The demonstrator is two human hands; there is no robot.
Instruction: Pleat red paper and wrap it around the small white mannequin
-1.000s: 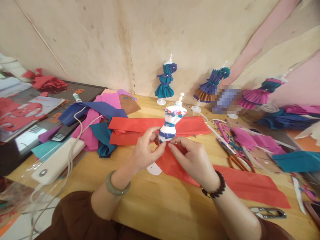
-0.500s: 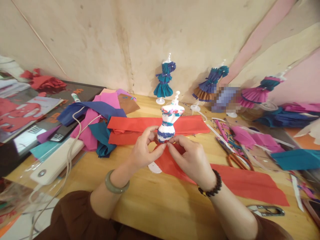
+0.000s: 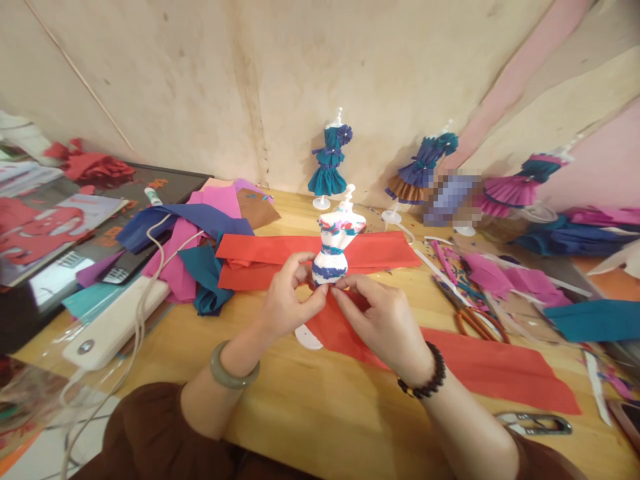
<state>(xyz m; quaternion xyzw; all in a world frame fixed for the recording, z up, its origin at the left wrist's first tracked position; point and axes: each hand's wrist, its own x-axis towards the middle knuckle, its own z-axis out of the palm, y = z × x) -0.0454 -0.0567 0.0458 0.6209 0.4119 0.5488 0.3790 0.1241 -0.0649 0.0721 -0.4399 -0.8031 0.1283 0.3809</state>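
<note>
A small white mannequin (image 3: 340, 230), smeared with blue, teal and pink, stands between my hands at the middle of the table. My left hand (image 3: 293, 297) is closed about its lower left side, the thumb pressed to the front of the hem. With thumb and fingers pinched together, my right hand (image 3: 387, 317) holds the edge of a long red crepe paper strip (image 3: 500, 367) against the mannequin's lower edge. That strip trails to the right under my right hand. Part of the mannequin's round white base (image 3: 309, 337) shows below; the fingertips hide the exact contact.
Folded red paper (image 3: 270, 247) lies behind the mannequin. Several dressed mannequins, one in teal (image 3: 327, 160), stand along the wall. To the right are orange-handled scissors (image 3: 480, 323), thread snips (image 3: 535, 423) and scraps. A white power strip (image 3: 117, 323) with cords and coloured paper (image 3: 203, 280) occupy the left.
The mannequin's upper part has shifted slightly to the left, turning a little in my grip. Both hands keep nearly the same place and hold on the red strip.
</note>
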